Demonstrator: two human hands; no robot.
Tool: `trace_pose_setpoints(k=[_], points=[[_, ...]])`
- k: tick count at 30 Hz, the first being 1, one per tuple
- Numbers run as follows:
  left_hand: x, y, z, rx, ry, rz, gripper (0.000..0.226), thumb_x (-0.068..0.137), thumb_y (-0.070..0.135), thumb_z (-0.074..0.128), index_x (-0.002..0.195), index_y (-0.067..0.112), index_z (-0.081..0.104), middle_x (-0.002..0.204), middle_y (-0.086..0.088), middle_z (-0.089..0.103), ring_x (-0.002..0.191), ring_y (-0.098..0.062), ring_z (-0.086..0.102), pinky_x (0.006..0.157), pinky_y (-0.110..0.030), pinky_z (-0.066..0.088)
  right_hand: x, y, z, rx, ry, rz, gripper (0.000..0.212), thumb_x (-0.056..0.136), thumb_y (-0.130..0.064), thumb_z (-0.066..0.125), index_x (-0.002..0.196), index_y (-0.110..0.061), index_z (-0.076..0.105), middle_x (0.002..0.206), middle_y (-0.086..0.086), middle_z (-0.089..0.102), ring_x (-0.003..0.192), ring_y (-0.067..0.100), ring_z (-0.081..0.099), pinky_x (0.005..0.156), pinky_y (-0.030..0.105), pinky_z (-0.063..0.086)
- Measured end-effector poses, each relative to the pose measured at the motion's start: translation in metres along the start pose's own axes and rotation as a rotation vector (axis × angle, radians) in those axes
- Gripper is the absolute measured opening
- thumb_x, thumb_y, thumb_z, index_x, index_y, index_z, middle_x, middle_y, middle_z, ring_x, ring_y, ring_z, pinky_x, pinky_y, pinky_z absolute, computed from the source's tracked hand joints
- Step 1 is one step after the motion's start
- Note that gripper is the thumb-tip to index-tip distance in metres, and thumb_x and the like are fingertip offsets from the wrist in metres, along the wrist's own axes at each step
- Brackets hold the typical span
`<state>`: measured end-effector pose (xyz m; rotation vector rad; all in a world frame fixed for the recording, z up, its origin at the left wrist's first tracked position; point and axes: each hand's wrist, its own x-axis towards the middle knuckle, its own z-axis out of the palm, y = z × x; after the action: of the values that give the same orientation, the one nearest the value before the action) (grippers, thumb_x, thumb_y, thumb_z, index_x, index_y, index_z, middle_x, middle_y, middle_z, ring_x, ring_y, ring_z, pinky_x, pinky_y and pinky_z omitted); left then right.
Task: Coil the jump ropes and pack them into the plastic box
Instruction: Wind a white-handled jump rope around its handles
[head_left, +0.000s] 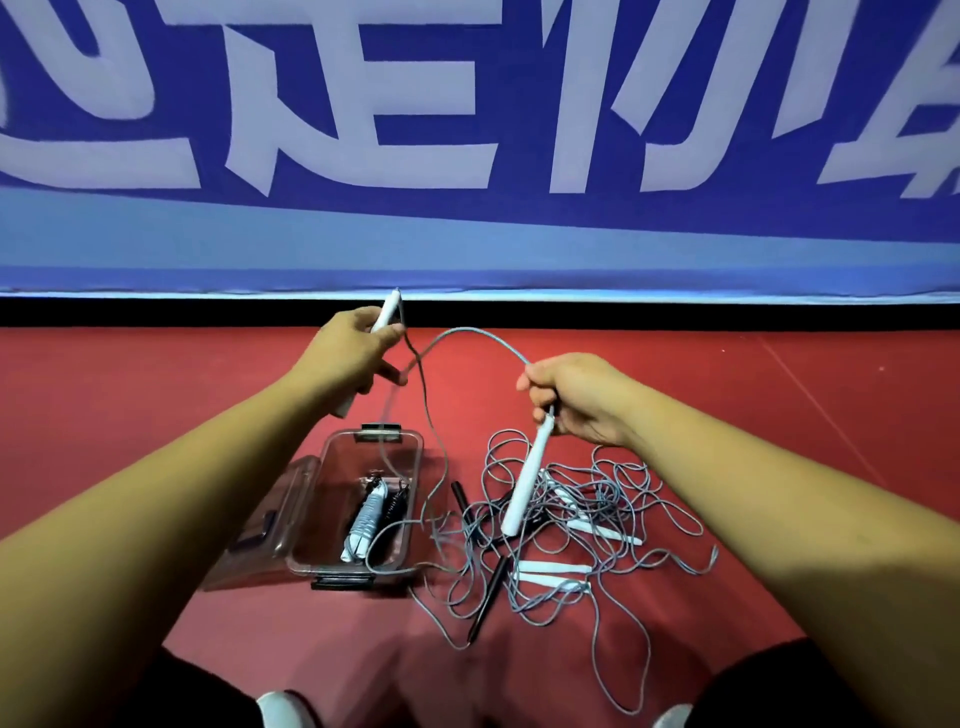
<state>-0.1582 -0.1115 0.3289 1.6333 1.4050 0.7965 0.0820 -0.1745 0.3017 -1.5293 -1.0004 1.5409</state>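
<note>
Your left hand (358, 353) is curled round one white handle (388, 310), which sticks up past your thumb and out below your palm. Your right hand (576, 400) pinches the neck of a second white handle (524, 488), which hangs down and to the left over the floor. A grey cord (467, 332) arches between your two hands, and more of it drops from your left hand down towards the clear plastic box (415, 499). That box sits open on the red floor (779, 415) below your left forearm, its lid (270, 514) lying against its left side. Inside it lie two coiled ropes side by side: a white-handled one wound in grey cord (366, 517) and a black one (394, 506) just to its right. Just right of the box, a loose tangle of grey cords (597, 499) sprawls on the floor, with white handles (553, 567) and black handles (485, 597) mixed in. A blue banner (467, 104) with large white characters stands behind.
</note>
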Motion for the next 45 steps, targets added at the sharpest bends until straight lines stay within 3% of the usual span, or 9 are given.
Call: trace_pose_setpoints(k=[5,10,14,19,21,24,30,39,45], points=[[-0.027,0.013,0.027,-0.366,-0.334,-0.155,0.02,0.102,0.017,0.048,0.104,0.0,0.058,0.088,-0.025,0.066,0.068,-0.03,0.071,0.057,-0.03,0.058,-0.006,-0.027,0.017,0.643,0.004,0.083,0.025,0.102,-0.009,0.031,0.082,-0.007,0.046,0.044,-0.003,0.027,0.037,0.012,0.027,0.052,0.027,0.026],[-0.051,0.011,0.051,-0.447,-0.753,-0.292,0.023,0.096,0.025,0.048,0.105,0.006,0.058,0.105,-0.032,0.068,0.097,-0.04,0.066,0.066,-0.036,0.058,-0.006,-0.028,0.022,0.919,0.088,0.123,0.023,0.101,-0.005,0.026,0.085,-0.006,0.043,0.043,0.0,0.029,0.034,0.014,0.029,0.054,0.027,0.027],[-0.054,0.02,0.058,-0.463,-0.662,-0.244,0.018,0.103,0.018,0.046,0.094,0.008,0.058,0.074,-0.012,0.062,0.058,-0.025,0.065,0.046,-0.028,0.054,0.0,-0.018,0.017,0.47,0.264,0.081,0.019,0.098,-0.009,0.038,0.083,-0.01,0.049,0.059,0.003,0.043,0.052,0.015,0.04,0.057,0.026,0.037],[-0.05,0.022,0.055,-0.464,-0.678,-0.178,0.016,0.1,0.018,0.049,0.092,0.007,0.057,0.071,-0.009,0.056,0.049,-0.02,0.055,0.04,-0.023,0.046,0.01,-0.004,0.004,-0.399,0.405,-0.22,0.022,0.094,-0.03,0.055,0.101,-0.009,0.06,0.086,0.007,0.057,0.077,0.021,0.054,0.07,0.03,0.043],[-0.05,0.022,0.052,-0.458,-0.718,-0.181,0.016,0.098,0.02,0.052,0.093,0.005,0.058,0.072,-0.01,0.057,0.05,-0.019,0.056,0.042,-0.024,0.048,0.005,-0.009,0.002,-0.315,0.226,-0.31,0.032,0.098,-0.037,0.053,0.112,-0.011,0.066,0.105,0.002,0.065,0.094,0.016,0.059,0.083,0.025,0.043],[-0.048,0.026,0.048,-0.455,-0.738,-0.178,0.021,0.092,0.022,0.056,0.097,0.002,0.06,0.071,-0.009,0.058,0.052,-0.018,0.057,0.043,-0.024,0.05,-0.006,-0.012,0.008,-0.105,-0.089,-0.339,0.044,0.1,-0.038,0.05,0.1,0.001,0.071,0.088,0.019,0.066,0.067,0.019,0.057,0.07,0.025,0.049],[-0.049,0.028,0.034,-0.413,-0.777,-0.245,0.03,0.09,0.024,0.058,0.104,-0.001,0.066,0.075,-0.013,0.064,0.053,-0.017,0.06,0.048,-0.023,0.053,-0.012,-0.02,0.005,-0.116,-0.135,-0.412,0.027,0.092,-0.028,0.064,0.075,-0.007,0.062,0.051,0.0,0.024,0.042,0.012,0.016,0.042,0.019,0.017],[-0.046,0.019,0.028,-0.558,-0.828,-0.29,0.029,0.091,0.016,0.056,0.115,0.001,0.059,0.073,-0.015,0.06,0.052,-0.017,0.058,0.045,-0.022,0.049,-0.009,-0.026,-0.025,-0.042,-0.146,-0.342,0.02,0.099,-0.025,0.052,0.085,-0.012,0.049,0.051,-0.006,0.022,0.04,0.008,0.014,0.04,0.017,0.013],[-0.049,0.023,0.033,-0.57,-0.846,-0.379,0.018,0.09,0.013,0.052,0.103,0.0,0.055,0.073,-0.012,0.051,0.043,-0.014,0.045,0.038,-0.02,0.036,-0.009,-0.024,-0.019,-0.108,-0.194,-0.348,0.022,0.098,-0.024,0.055,0.097,-0.004,0.063,0.054,-0.004,0.019,0.046,0.01,0.013,0.044,0.021,0.012]])
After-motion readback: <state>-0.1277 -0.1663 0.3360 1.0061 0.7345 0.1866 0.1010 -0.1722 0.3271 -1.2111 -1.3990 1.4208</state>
